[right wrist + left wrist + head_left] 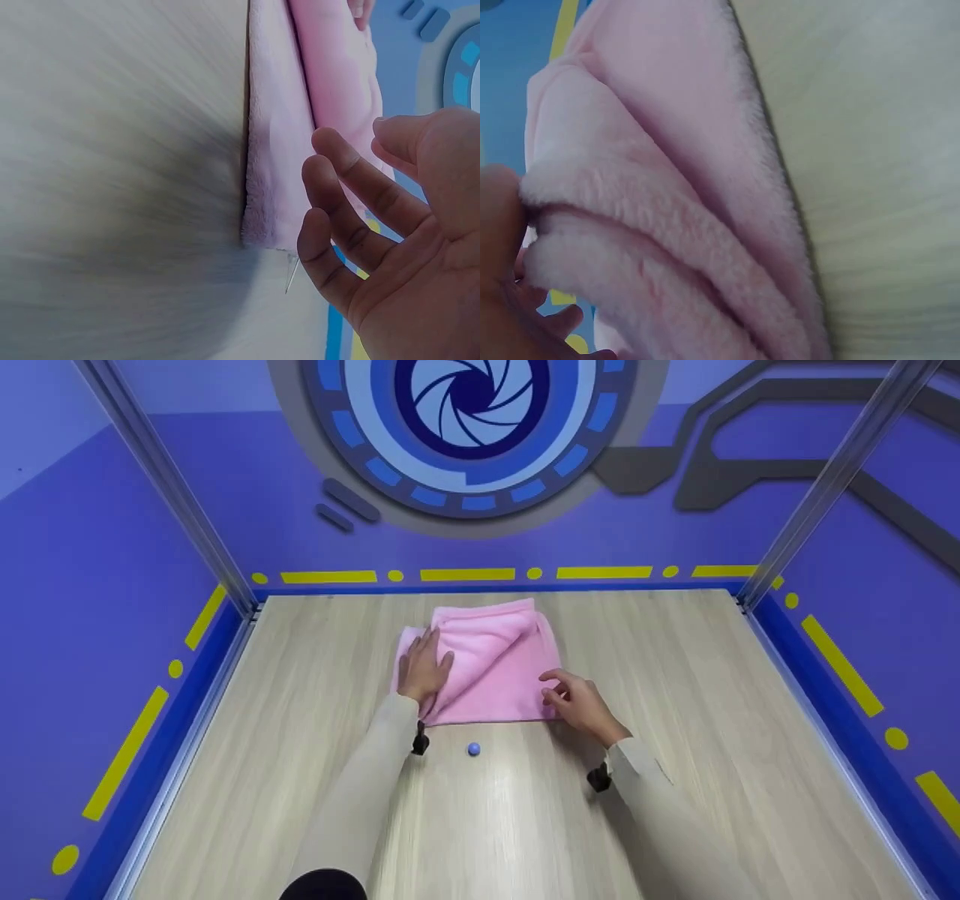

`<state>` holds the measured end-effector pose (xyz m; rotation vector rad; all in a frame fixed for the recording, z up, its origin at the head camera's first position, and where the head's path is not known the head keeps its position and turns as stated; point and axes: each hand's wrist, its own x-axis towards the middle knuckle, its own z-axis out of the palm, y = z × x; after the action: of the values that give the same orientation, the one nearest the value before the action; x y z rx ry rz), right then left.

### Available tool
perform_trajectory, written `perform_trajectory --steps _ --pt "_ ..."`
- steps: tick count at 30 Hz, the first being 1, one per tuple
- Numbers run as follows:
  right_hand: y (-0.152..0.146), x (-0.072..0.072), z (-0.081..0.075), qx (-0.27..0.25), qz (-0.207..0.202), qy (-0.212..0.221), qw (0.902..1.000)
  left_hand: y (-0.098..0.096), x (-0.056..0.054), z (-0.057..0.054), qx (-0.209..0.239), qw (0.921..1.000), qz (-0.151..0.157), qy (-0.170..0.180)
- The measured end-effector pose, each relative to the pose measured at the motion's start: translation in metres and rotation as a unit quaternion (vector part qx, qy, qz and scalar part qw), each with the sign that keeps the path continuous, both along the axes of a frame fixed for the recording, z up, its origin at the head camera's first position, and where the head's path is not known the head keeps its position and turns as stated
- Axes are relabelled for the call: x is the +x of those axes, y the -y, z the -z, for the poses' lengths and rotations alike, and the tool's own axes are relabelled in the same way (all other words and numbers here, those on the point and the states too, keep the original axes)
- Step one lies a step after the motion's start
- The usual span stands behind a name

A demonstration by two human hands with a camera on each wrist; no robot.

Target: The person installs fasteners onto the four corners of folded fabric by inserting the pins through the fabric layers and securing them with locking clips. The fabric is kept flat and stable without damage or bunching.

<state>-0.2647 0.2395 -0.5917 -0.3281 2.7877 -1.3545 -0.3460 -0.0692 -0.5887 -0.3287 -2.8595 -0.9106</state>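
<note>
A fluffy pink cloth [510, 682] lies partly folded on the wooden table, one layer turned back so a diagonal edge crosses it. My left hand [424, 666] rests on its left side with the fingers pointing away from me. In the left wrist view, thick rolled folds of the cloth [645, 180] lie beside the thumb [499, 217]. By the near right corner is my right hand [585, 706], its fingers loosely bent. Nothing shows between the fingers [326, 184] in the right wrist view, where they overlap the cloth's edge [262, 180].
A small blue ball [474, 749] sits on the table [517, 825] just in front of the cloth. Blue walls with yellow marks [467, 574] enclose the back and sides. Metal posts [172, 487] stand at the back corners.
</note>
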Motion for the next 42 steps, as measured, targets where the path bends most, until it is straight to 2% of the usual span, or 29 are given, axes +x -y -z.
perform_trajectory --steps 7,13,17,21,26,32,36,42 --pt "0.003 -0.001 0.002 0.007 0.007 0.004 0.9999 0.009 -0.002 0.012 -0.018 0.9986 0.000 0.049" --pt "0.004 -0.001 0.004 0.006 0.003 0.008 0.9999 0.012 -0.003 0.013 -0.027 0.9970 -0.002 0.073" --pt "0.003 0.000 0.004 0.005 0.004 0.017 0.9998 0.014 0.000 0.012 -0.019 0.9972 -0.003 0.073" --pt "-0.002 -0.002 0.002 0.006 0.013 0.007 0.9999 0.015 0.006 0.010 0.008 0.9989 -0.004 0.046" --pt "-0.013 -0.007 0.002 0.017 0.033 -0.048 0.9982 0.015 0.011 0.013 0.045 0.9989 0.002 0.013" --pt "-0.028 -0.011 0.003 0.043 0.055 -0.095 0.9931 0.014 0.018 0.014 0.094 0.9938 0.009 -0.059" --pt "-0.036 -0.011 0.004 0.063 0.070 -0.102 0.9904 0.013 0.023 0.014 0.127 0.9873 0.020 -0.094" --pt "-0.045 -0.013 0.009 0.090 0.084 -0.084 0.9888 0.012 0.031 0.012 0.145 0.9827 0.021 -0.114"
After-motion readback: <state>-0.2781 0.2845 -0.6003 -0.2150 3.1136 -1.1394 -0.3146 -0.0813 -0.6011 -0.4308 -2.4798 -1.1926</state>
